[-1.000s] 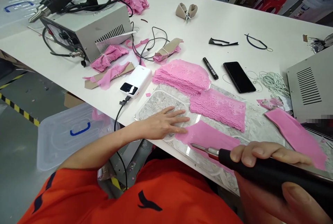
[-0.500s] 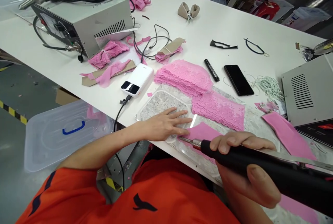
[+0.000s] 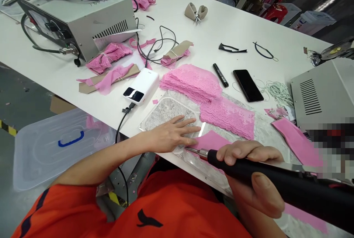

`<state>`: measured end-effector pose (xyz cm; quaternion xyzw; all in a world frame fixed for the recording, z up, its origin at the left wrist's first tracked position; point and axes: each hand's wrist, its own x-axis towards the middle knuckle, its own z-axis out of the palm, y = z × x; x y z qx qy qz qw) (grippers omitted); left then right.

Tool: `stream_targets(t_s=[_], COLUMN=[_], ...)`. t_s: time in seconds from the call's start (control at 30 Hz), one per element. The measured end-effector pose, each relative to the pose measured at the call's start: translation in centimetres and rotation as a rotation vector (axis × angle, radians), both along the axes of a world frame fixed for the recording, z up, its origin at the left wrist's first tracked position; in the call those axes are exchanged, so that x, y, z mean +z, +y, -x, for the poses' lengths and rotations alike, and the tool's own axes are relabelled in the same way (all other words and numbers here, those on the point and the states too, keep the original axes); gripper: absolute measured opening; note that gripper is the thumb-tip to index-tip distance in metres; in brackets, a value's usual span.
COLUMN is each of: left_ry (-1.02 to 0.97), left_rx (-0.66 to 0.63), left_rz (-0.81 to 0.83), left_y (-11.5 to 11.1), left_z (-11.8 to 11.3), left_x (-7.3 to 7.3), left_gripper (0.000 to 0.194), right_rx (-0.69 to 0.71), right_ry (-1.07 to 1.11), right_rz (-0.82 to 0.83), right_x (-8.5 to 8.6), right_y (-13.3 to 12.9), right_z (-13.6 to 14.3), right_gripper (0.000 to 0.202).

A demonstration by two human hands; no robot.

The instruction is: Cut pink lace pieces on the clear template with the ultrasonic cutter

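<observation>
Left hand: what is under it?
Around the left hand, a grey marbled surface shows, and plain pink fabric lies right beside it. What lies directly under the palm is covered; I cannot tell whether fabric reaches there.

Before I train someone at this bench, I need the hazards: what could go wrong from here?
The tool in the right hand has its metal tip close to the left hand; a slip could jab a finger.
The left hand is at one end of the pink piece, so the rest might shift.
The cable hangs past the edge of the table by the left forearm; a snag could drag the white box.
</observation>
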<state>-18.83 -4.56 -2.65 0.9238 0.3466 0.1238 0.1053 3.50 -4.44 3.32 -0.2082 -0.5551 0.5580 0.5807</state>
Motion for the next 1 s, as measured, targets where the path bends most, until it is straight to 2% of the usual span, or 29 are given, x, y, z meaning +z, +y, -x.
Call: stream_targets(t_s=[0.1,0.23,0.33,0.43,0.6,1.0], left_ry=[-0.02,-0.081,-0.129,-0.15,-0.146,-0.167], left_rx=[0.001,-0.002,-0.015,-0.05,-0.072,-0.036], left_rz=[-0.006,-0.032,-0.062,-0.084,-0.117,-0.125], left_y=[0.0,0.0,0.1,0.5,0.8,-0.6], left_z=[0.1,0.0,-0.7,-1.6,-2.2,-0.9], left_x=[0.0,0.3,0.5,0.3,-0.2,0.2], left_gripper=[0.05,0.044,0.037,0.034,0.032,0.029], right_rx=[-0.044,-0.198,-0.324,-0.393,-0.407,-0.429], right_ry=[0.01,0.015,0.041,0.061,0.055,0.043], right_rz=[0.005,-0.071,-0.142,-0.174,-0.162,-0.128], right_x=[0.2,0.5,0.3,-0.2,-0.8,-0.9], right_y=[0.3,1.9,3.4,4.6,5.3,5.6], right_z=[-0.5,-2.3,-3.2,-3.3,-2.8,-2.5], right_gripper=[0.017,0.019,0.021,0.021,0.019,0.015])
